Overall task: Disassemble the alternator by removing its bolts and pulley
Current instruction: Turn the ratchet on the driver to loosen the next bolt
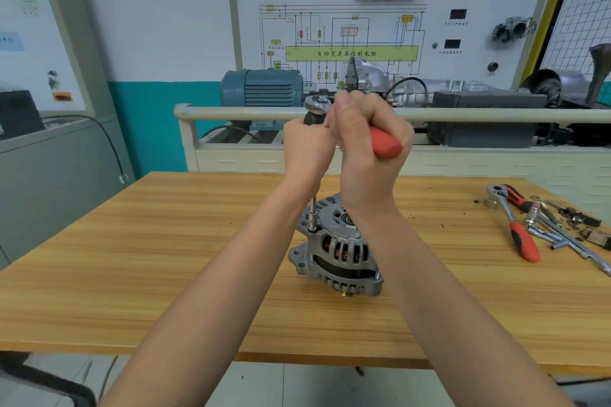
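A silver alternator [337, 249] stands on the wooden table [165, 258], pulley end down, its brass-coloured pulley [345, 292] just showing underneath. A ratchet wrench with a red handle [385, 142] sits atop a long extension bar [313, 211] whose socket rests on a bolt at the alternator's upper left edge. My left hand [305, 145] grips the black ratchet head and the top of the bar. Fingers of my right hand [367, 139] are curled round the red handle. Both hands are raised well above the alternator.
At the table's right end lie a second red-handled ratchet [515, 225], several extension bars and sockets [555, 231] and small dark parts [591, 236]. Behind the table stands a training bench with a rail [231, 114], a blue motor [261, 87] and a wiring board.
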Demonstrator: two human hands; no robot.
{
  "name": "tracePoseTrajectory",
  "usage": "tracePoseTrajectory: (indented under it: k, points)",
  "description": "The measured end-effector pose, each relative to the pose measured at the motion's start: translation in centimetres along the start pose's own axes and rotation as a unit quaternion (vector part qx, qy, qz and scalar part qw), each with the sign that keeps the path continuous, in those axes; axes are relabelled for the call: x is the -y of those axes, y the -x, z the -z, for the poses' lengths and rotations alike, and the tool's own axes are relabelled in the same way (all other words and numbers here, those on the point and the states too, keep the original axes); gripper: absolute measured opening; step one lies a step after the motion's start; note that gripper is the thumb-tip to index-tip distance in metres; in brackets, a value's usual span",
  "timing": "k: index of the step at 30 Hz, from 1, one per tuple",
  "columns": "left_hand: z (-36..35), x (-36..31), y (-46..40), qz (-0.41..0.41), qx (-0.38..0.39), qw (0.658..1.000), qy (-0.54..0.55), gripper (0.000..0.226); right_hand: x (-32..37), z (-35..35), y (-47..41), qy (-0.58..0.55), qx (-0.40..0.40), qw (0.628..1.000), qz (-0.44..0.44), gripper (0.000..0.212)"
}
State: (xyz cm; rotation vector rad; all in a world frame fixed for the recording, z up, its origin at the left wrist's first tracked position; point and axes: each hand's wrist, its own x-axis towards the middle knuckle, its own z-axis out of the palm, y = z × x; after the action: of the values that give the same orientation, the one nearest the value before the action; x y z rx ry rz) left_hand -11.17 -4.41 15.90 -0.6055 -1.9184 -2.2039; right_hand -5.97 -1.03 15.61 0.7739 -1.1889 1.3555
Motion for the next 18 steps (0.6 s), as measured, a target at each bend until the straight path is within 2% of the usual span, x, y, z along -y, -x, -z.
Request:
tracePoseTrajectory:
  k: [2,4,6,8,10,12,14,18]
  points:
    - [0.2,0.3,-0.4,0.009,-0.016,1.000,0.025,0.028,0.0,0.4,-0.6,-0.075,-0.037,0.995,-0.055,0.042]
    - [0.5,0.6,-0.8,0.030,0.014,0.999,0.027,0.035,-0.2,1.4,-1.7,-0.188,-0.068,0.971,-0.130,0.047]
    - [1.1,0.7,-1.1,0.030,0.085,0.996,0.026,0.037,-0.6,2.9,-2.9,-0.295,-0.098,0.929,-0.199,0.055]
    - [1.8,0.7,-1.4,0.029,0.176,0.983,0.038,0.039,-1.2,4.2,-3.7,-0.385,-0.149,0.872,-0.264,0.056]
    - [2.3,0.5,-1.8,0.032,0.259,0.965,0.042,0.040,-1.7,4.9,-4.2,-0.435,-0.191,0.826,-0.304,0.051]
    - [2.4,0.3,-2.0,0.046,0.299,0.952,0.055,0.044,-2.0,5.0,-4.5,-0.457,-0.213,0.803,-0.319,0.051]
    - [2.1,0.4,-2.1,0.066,0.285,0.954,0.065,0.050,-2.2,5.0,-4.5,-0.441,-0.215,0.813,-0.313,0.056]
    - [1.3,0.7,-1.9,0.069,0.158,0.984,0.052,0.049,-1.5,3.2,-2.9,-0.300,-0.131,0.918,-0.223,0.056]
